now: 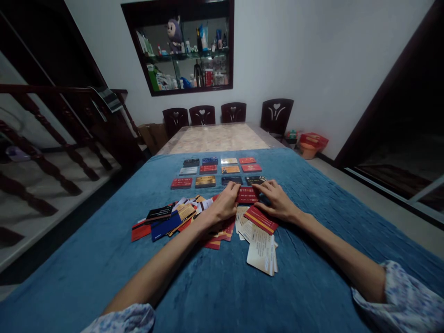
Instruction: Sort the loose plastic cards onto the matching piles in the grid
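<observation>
Between my two hands a red card with white lettering faces up, low over the table; whether others lie beneath it I cannot tell. My left hand grips its left edge with bent fingers. On the opposite edge is my right hand, its thumb and fingers curved round the card's side. Just below lies a red card with a gold stripe, over a fan of cream cards. A loose heap of mixed cards, with a black card and a blue card, spreads left, partly hidden by my left forearm.
Beyond my hands, neat card stacks stand in three rows, among them a gold stack and a white stack. A blue cloth covers the near table; its marble-patterned far end is bare. Dark chairs stand behind.
</observation>
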A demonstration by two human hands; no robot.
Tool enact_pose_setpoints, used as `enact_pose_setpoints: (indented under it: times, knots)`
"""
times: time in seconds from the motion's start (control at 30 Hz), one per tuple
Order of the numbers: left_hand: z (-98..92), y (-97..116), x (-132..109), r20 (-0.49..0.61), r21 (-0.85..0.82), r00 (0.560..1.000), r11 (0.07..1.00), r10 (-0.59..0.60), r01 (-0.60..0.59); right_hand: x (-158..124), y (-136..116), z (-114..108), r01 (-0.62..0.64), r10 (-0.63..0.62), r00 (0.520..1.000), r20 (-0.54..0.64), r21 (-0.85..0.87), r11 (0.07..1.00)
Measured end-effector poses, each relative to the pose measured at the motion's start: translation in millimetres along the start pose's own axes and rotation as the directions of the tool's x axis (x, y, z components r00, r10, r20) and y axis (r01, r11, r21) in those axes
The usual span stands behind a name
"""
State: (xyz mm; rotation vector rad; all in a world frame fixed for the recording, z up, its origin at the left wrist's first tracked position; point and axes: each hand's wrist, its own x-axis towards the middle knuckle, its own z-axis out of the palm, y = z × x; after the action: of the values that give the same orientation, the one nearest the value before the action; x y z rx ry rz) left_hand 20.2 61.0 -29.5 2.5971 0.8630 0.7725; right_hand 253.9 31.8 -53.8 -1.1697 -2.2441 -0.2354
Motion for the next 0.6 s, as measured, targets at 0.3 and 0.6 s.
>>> enact_pose_setpoints:
  times: [0.3, 0.6]
  knots:
    - [-1.2, -0.2, 0.2, -0.004, 0.010, 1.000, 1.000, -0.016, 0.016, 3.3, -2.4, -2.9, 0.028, -0.028, 1.000, 0.001, -0.043, 0.999]
    - [-5.9, 0.3, 0.6, 0.042, 0.039, 0.999, 0.999, -0.032, 0.030, 5.0, -1.0, -1.9, 0.008, -0.005, 0.999, 0.033, -0.081, 0.997]
